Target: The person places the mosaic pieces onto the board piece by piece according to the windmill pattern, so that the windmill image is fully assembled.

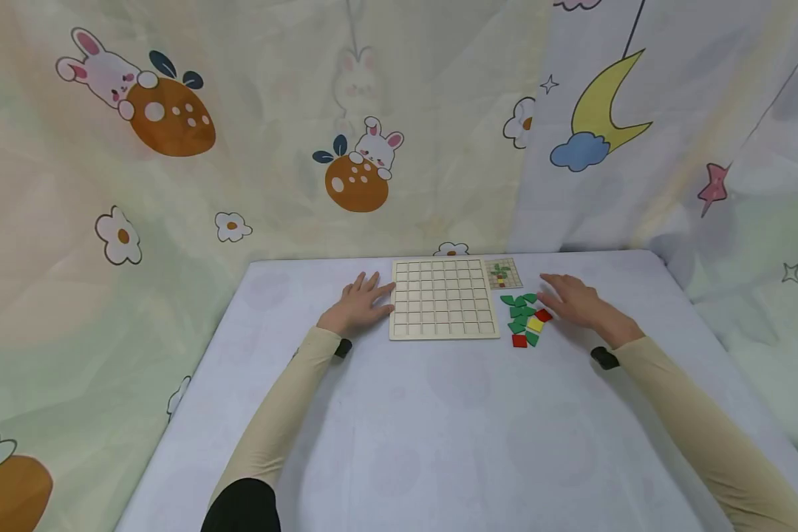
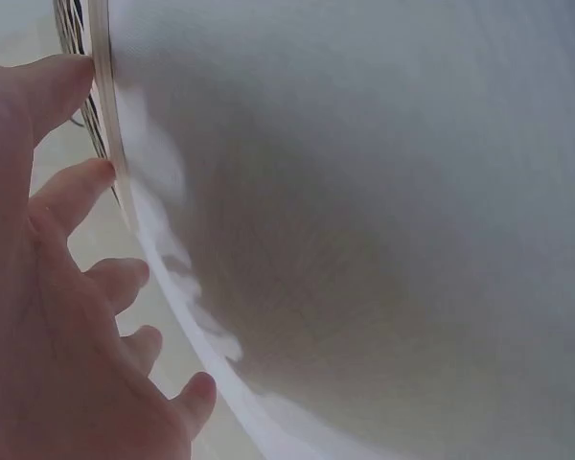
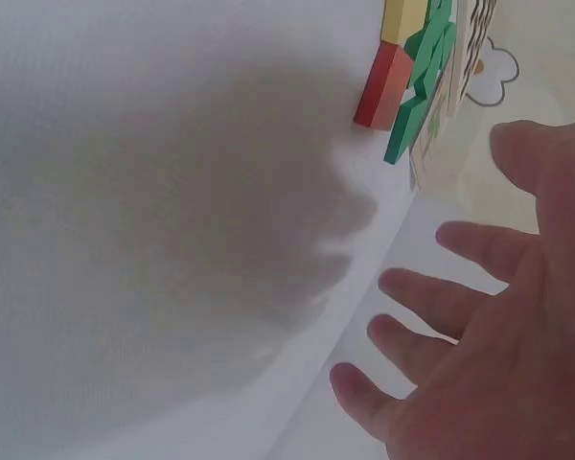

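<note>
A square wooden grid board (image 1: 444, 299) lies flat on the white table. My left hand (image 1: 357, 304) is at its left edge, fingers spread, with thumb and forefinger touching the rim. In the left wrist view the same hand (image 2: 86, 278) meets the board's edge (image 2: 105, 96). Beside the board's right side lie several green leaf-shaped pieces (image 1: 519, 312), two red pieces (image 1: 519, 340) and a yellow piece (image 1: 535, 324). Just right of these, my right hand (image 1: 575, 301) hovers with loosely extended fingers and holds nothing. A small pattern card (image 1: 503, 273) sits by the board's upper right corner.
The white-covered table (image 1: 439, 443) ends at a cloth backdrop (image 1: 273, 148) printed with rabbits, flowers and a moon. Dark wrist bands (image 1: 604, 358) show at both wrists.
</note>
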Demonstrator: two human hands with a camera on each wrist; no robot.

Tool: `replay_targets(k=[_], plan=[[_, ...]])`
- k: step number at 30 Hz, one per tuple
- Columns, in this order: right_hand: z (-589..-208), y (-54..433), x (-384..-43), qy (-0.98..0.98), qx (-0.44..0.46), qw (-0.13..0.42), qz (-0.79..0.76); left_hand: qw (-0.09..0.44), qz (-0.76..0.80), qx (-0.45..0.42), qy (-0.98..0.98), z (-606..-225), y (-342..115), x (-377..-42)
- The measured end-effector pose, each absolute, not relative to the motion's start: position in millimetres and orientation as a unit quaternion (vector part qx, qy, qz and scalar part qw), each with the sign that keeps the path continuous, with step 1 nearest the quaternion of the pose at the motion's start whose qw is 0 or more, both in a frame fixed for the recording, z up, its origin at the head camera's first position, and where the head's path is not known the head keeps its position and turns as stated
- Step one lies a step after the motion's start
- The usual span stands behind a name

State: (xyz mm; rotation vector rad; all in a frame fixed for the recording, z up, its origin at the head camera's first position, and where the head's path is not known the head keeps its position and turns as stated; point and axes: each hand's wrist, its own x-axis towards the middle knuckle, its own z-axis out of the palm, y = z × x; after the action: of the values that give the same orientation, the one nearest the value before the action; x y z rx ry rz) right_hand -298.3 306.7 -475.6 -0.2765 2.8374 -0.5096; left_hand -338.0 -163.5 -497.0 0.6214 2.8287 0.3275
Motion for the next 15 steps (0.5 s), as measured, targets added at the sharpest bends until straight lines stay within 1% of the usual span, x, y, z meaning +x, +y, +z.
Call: replay_targets(k=[5,9,12,15], plan=[[-480,301,-301,0.969,-0.117,0.114,-0.184,0.117,0.114,0.207,0.965,-495,-164,-337],[-481,295,-303,0.971,-0.133,0.093,-0.175,0.116,0.116,0.204,0.965,-495,-163,-338],[-481,292,-305,0.975,-0.13,0.077,-0.161,0.116,0.119,0.2,0.965,-496,-162,-339],[-483,290,-306,0.979,-0.117,0.071,-0.152,0.121,0.122,0.198,0.965,-496,-161,-339]])
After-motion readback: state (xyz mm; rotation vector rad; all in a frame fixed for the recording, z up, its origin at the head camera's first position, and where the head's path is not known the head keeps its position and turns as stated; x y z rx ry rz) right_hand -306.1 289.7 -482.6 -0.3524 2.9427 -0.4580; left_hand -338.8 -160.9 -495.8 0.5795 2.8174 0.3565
